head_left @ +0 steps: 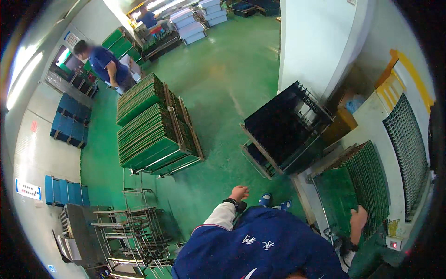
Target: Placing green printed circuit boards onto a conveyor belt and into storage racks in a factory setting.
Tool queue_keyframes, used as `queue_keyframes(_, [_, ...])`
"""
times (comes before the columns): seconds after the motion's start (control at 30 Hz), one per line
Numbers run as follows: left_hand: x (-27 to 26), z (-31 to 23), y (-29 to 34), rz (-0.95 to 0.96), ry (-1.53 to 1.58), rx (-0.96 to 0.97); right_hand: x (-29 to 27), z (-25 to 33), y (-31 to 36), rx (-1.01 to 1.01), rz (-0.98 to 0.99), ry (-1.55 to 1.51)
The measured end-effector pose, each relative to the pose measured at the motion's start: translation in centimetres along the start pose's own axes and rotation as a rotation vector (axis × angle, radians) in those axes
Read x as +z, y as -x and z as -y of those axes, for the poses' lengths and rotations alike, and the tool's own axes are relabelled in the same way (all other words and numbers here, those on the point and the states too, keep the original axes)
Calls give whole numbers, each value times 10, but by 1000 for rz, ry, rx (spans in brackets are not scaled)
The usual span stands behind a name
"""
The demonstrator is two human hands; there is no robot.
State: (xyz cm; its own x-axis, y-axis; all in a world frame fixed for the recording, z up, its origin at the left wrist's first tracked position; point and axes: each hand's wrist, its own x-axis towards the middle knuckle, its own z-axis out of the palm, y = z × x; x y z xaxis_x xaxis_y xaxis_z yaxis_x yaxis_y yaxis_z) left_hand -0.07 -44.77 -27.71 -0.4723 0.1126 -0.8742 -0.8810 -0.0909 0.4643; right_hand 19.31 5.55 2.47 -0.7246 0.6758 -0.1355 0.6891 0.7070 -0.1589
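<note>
My left hand (239,193) hangs in front of my body over the green floor, its fingers curled in, and I see nothing in it. A dark band sits on that wrist. On the right, my right hand (358,217) is at the near edge of a rack of upright green boards (337,197). Its fingers look bent and close together; whether they grip a board's edge cannot be made out. The boards stand in a tight row inside a metal frame, beside a pale machine bed with a grey meshed strip (409,153).
Ahead right stands a rack of black panels (278,125). Ahead left are racks of green boards (148,132). Bare metal frames (134,237) stand at the near left, blue crates (69,121) along the left wall. A person in blue (109,67) stands beyond; another sits farther back.
</note>
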Motion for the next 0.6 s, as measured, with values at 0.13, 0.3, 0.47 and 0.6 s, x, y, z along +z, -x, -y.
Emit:
queue_keyframes(0.13, [-6, -1, 3, -13, -43, -37, -67, -19, 23, -33, -302, 36])
queue_keyframes(0.3, [-35, 18, -33, 155, 43, -32, -142, -57, 29, 94, -255, -406])
queue_keyframes(0.47, [7, 1, -20, 112, -81, -7, -186, -56, 43, 227, -434, -1140])
queue_keyframes(0.6, [29, -4, -21, 177, -219, 46, -141, -162, 29, 165, -651, -1113])
